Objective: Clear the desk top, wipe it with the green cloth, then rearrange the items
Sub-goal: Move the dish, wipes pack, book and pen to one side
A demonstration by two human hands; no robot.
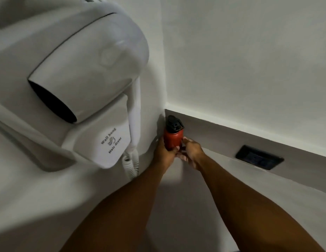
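A red bottle (172, 138) with a black cap stands upright in the far corner of the grey desk top (231, 180), against the white walls. My left hand (165, 153) wraps around its lower left side. My right hand (192, 153) touches its lower right side, fingers curled against the base. Both forearms reach forward from the bottom of the view. The bottle's foot is hidden behind my fingers. No green cloth is in sight.
A white wall-hung hair dryer (82, 75) with a coiled cord (130, 164) juts out from the left wall, close above my left arm. A black socket plate (259, 157) sits in the grey upstand at the right.
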